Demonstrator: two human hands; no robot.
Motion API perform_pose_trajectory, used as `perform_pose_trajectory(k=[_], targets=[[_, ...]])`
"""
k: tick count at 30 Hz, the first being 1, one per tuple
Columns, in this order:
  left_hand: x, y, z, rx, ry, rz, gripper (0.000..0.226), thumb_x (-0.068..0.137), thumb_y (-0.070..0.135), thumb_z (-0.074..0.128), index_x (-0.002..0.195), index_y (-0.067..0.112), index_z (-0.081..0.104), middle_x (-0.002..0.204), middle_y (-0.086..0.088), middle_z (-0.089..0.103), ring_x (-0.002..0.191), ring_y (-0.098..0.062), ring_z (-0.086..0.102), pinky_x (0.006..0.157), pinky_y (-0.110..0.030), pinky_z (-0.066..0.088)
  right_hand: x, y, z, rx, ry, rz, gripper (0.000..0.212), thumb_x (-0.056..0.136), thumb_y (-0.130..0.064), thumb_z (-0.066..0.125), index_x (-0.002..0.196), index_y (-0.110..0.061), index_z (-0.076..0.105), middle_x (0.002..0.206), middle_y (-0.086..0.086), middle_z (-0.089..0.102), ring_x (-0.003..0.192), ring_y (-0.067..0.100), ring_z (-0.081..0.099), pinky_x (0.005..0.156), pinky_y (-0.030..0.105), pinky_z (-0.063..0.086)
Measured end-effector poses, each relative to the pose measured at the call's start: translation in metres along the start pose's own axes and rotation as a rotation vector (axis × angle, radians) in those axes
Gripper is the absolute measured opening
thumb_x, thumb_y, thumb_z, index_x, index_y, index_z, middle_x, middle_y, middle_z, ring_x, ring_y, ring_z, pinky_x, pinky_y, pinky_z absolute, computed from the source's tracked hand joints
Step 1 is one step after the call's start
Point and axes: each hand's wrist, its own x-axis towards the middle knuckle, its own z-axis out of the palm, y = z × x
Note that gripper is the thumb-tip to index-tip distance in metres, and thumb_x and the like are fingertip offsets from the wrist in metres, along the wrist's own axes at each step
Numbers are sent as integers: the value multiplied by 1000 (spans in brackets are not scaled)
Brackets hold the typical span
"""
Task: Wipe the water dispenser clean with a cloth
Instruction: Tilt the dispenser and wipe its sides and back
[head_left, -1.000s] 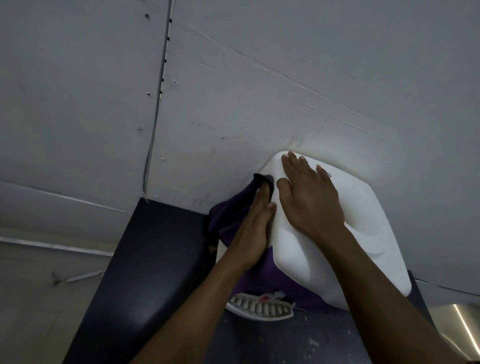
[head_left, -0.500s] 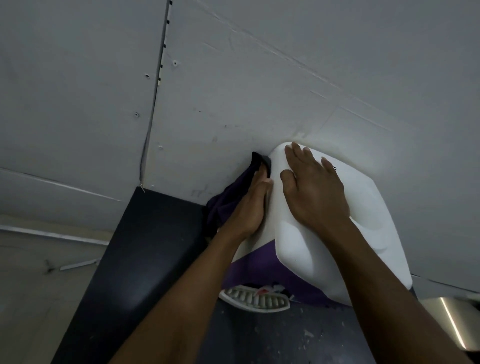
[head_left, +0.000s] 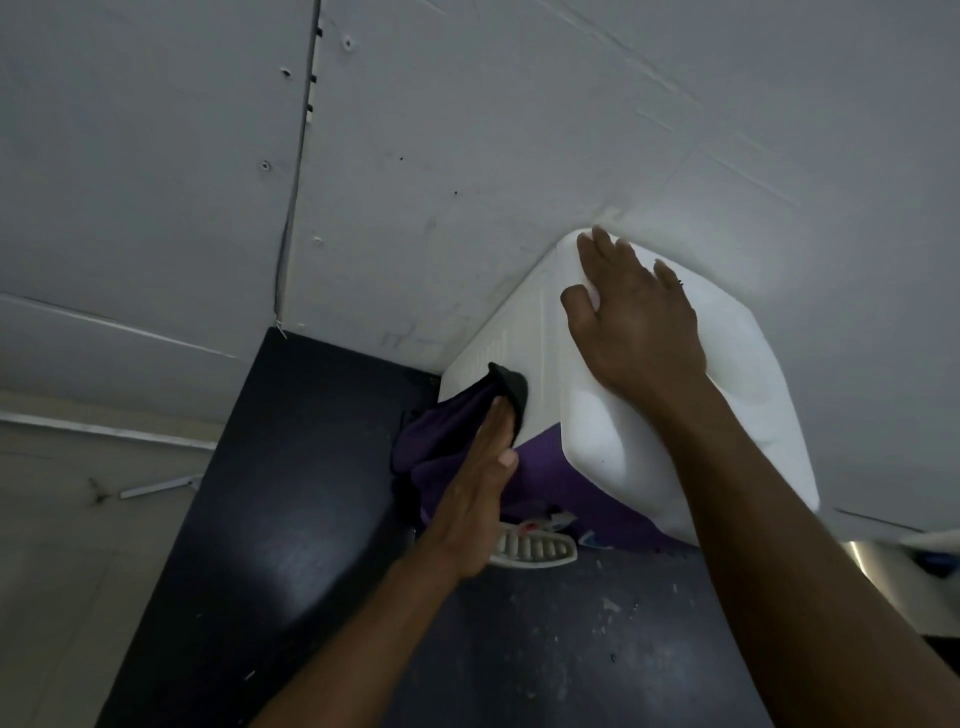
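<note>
The water dispenser (head_left: 519, 364) is a white box with a purple front panel, standing on a dark counter against a grey wall. My right hand (head_left: 639, 322) lies flat with spread fingers on its white top. My left hand (head_left: 478, 493) presses a dark purple cloth (head_left: 441, 436) with straight fingers against the dispenser's left side, low on the white wall near the purple part. The cloth hangs bunched beside the dispenser. A white drip tray (head_left: 535, 548) sticks out at the dispenser's base, partly hidden behind my left hand.
The dark counter (head_left: 291, 545) has white specks near the drip tray; its left edge drops to a pale floor (head_left: 62, 545). The grey wall (head_left: 467, 156) runs right behind the dispenser. A shiny metal surface (head_left: 883, 561) shows at the far right.
My left hand has slid the cloth down the dispenser's left side, from near the top corner to the lower part. My right hand has stayed flat on the top.
</note>
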Motion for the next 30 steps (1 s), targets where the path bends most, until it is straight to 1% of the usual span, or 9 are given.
perform_pose_trajectory(k=[3,8,11,13,15,17,21,26,30], targets=[[11,2,-5,-82,32,-73,83,82,81,38,154,48,15,165,25,17,151,5,16,129,-43,13,0,0,0,0,-1,7,57,106,-30,37,161,-17,28,170,-1,22,157,17,17,127,41,8],[-8,18,11,-57,-21,99,56,91,62,32,145,54,18,160,33,14,153,4,9,129,-38,8,1,-2,0,2,6,10,57,106,-30,37,161,-17,29,169,0,23,157,17,18,126,41,9],[-8,8,10,-21,-17,179,58,96,56,28,151,45,15,166,21,14,155,-1,9,129,-42,8,0,-3,0,1,9,7,57,105,-30,38,160,-17,30,169,0,24,157,18,18,126,42,10],[4,-6,4,-35,-8,113,68,94,65,31,155,41,13,168,17,12,154,1,9,129,-44,8,1,-2,-2,-6,-28,7,59,105,-32,38,161,-17,26,171,0,19,158,17,14,127,43,8],[18,-11,-2,-82,-4,11,82,90,79,35,159,42,14,168,20,15,153,2,13,128,-47,11,3,-1,-4,-33,-98,3,64,105,-37,37,163,-17,18,172,0,11,158,16,8,127,43,4],[32,-8,-8,-96,9,-59,89,86,85,37,160,42,14,166,23,18,152,2,17,128,-45,12,5,-1,-4,-58,-139,6,69,105,-43,36,164,-18,12,173,-1,5,159,17,4,127,44,2],[63,22,-19,-34,30,-107,86,87,76,25,162,36,9,168,19,10,153,2,9,129,-38,6,6,-8,4,-114,-117,42,77,102,-55,31,164,-16,8,173,1,1,159,20,2,127,50,3],[78,26,-26,1,33,-117,93,81,80,27,162,37,8,168,19,9,154,0,7,129,-40,5,6,-12,9,-145,-71,54,78,102,-59,29,164,-14,10,173,3,4,159,23,4,127,53,5],[49,10,-18,-49,38,-142,92,82,76,29,161,35,6,166,22,8,149,6,10,123,-26,7,4,-13,10,-154,-64,58,78,103,-61,23,164,-16,10,173,2,4,159,21,3,127,52,5]])
